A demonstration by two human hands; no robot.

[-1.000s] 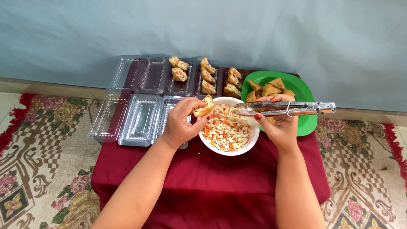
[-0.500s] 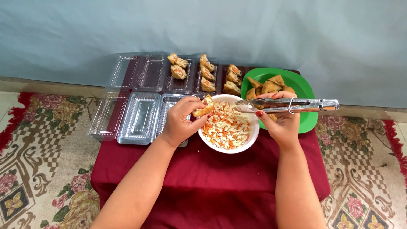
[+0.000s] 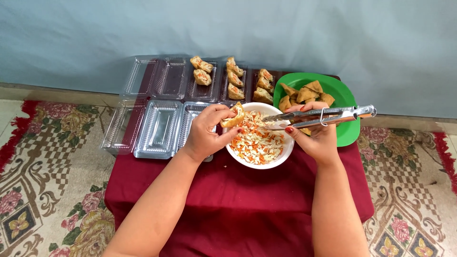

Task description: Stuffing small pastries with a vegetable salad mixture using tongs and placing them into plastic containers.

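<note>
Golden-brown and fried, the tofu pocket sits pinched in the left hand, fingers closed around it, held just over the left rim of the white bowl of shredded cabbage and carrot. The right hand is clamped around a pair of metal tongs, gripping them near the middle; their tips lie close together over the filling, and whether any shreds sit between them cannot be told. To do this stuffing step well, I judge the pocket should stay over the bowl so stray shreds fall back in, with its slit turned toward the tong tips and the grip kept light so the shell does not split. The tongs' long axis runs nearly level, tips pointing left toward the pocket, hinge end out to the right over the green plate of unfilled tofu pieces. The pocket tilts, its upper end angled up and right toward the tongs; its opening is hard to make out. Behind the bowl, clear plastic trays stand on the maroon cloth, 3 of them holding filled pieces.
</note>
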